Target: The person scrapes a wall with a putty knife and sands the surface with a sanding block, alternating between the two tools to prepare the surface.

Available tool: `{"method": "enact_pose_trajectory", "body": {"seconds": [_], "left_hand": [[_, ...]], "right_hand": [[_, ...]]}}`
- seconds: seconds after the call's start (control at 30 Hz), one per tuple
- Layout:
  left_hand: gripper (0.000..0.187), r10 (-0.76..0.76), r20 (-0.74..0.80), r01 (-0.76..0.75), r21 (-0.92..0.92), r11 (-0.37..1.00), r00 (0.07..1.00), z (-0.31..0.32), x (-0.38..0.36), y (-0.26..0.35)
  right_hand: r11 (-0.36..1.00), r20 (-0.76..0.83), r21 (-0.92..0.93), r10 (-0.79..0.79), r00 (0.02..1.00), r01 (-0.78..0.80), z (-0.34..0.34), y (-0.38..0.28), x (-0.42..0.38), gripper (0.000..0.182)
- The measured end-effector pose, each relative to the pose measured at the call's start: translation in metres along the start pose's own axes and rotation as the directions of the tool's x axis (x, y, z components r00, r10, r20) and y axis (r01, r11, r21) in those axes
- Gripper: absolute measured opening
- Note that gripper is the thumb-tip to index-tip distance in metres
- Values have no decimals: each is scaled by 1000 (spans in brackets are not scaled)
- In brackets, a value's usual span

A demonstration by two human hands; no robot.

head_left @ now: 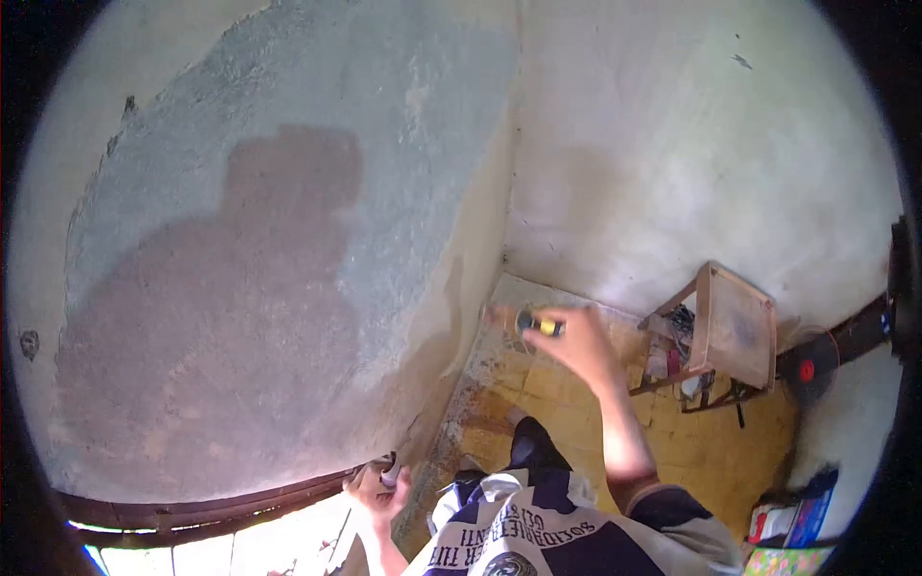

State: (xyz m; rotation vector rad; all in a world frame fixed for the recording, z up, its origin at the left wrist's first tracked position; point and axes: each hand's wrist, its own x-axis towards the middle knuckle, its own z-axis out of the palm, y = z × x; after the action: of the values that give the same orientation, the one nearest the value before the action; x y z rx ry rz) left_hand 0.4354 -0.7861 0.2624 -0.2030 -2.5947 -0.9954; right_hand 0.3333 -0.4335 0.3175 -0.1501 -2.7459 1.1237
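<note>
The head view showed the left hand (378, 492) well left of the stool (738, 326), fingers closed around a small object (391, 472), unclear in kind. Nearer the stool, also left of it, the right hand (579, 346) was clamped on a black-and-yellow tool (544, 326). A red-centred fan (808, 369) stood just right of the stool.

Blk/ylw tool (541, 325), held sideways, greyish obj. (389, 470), held nr wall (288, 317)
</note>
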Motion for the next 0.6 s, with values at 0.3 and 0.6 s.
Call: {"method": "enact_pose_trajectory", "body": {"seconds": [0.3, 0.6], "left_hand": [[39, 3, -516, 212, 357, 910, 857, -2, -11, 14], [16, -219, -459, 331, 180, 926, 861, 20, 15, 71]], "right_hand": [[912, -295, -216, -400, 868, 348, 93, 52, 208, 24], [960, -248, 208, -131, 960, 185, -11, 17, 205, 17]]}}
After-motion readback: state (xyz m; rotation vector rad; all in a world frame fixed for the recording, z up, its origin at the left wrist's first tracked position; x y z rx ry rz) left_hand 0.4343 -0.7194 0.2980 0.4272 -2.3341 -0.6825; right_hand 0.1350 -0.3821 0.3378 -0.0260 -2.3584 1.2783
